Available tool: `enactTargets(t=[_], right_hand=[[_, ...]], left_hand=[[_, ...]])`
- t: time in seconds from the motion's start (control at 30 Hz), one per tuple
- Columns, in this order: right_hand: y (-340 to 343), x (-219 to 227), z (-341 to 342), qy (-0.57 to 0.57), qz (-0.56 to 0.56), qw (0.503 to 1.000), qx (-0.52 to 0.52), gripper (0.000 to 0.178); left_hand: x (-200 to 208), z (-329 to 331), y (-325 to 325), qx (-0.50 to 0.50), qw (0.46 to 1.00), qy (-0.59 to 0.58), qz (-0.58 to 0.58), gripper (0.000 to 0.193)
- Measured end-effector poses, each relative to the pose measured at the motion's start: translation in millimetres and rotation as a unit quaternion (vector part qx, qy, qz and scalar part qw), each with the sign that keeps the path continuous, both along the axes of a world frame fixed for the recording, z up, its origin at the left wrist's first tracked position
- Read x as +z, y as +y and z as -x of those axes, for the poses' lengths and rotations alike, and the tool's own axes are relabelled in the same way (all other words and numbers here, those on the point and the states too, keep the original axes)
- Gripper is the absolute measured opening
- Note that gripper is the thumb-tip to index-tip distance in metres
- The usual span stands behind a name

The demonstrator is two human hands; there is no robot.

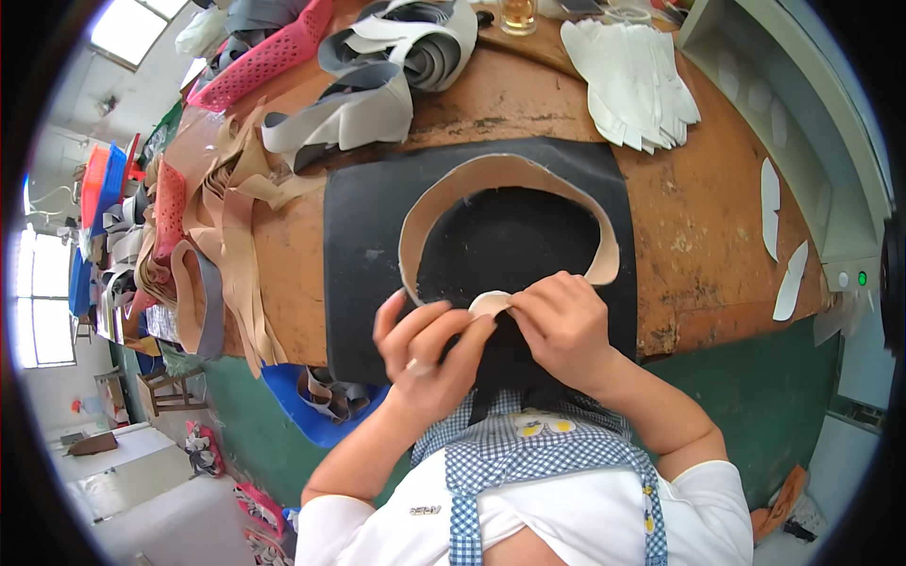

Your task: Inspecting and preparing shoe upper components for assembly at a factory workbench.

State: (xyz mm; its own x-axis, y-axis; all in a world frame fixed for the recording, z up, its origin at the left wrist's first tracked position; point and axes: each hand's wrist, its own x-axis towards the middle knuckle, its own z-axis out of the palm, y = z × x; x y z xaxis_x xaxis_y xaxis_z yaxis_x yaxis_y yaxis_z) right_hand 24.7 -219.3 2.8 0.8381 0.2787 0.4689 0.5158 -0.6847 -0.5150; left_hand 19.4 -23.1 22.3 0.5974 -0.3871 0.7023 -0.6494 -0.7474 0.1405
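Note:
A tan strip (528,173) with a pale edge stands on its side in a wide loop on a black mat (368,245). Its ends run down behind my hands. Between my fingertips shows a small pale beige piece (489,304); whether it is part of the strip or separate, I cannot tell. My right hand (566,325) pinches the right end of this piece between thumb and fingers. My left hand (425,354), a ring on one finger, has thumb and forefinger closed at the piece's lower left side, other fingers curled near the strip's left end.
White cut pieces (637,85) lie fanned at the back right. Grey-white rolled strips (415,47) and a pink basket (260,57) stand at the back left. Tan strips (236,255) hang over the table's left side. A blue basin (321,415) sits below the front edge.

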Motion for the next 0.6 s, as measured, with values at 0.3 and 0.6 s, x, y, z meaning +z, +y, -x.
enactTargets(t=[0.3, 0.6], right_hand=[[9, 29, -21, 0.419, -0.540, 0.730, -0.011, 0.012], [22, 15, -14, 0.380, -0.558, 0.737, 0.017, 0.007]], left_hand=[[7, -1, -5, -0.031, 0.758, 0.453, 0.469, 0.026], [0, -17, -1, -0.065, 0.540, 0.607, 0.579, 0.028]])
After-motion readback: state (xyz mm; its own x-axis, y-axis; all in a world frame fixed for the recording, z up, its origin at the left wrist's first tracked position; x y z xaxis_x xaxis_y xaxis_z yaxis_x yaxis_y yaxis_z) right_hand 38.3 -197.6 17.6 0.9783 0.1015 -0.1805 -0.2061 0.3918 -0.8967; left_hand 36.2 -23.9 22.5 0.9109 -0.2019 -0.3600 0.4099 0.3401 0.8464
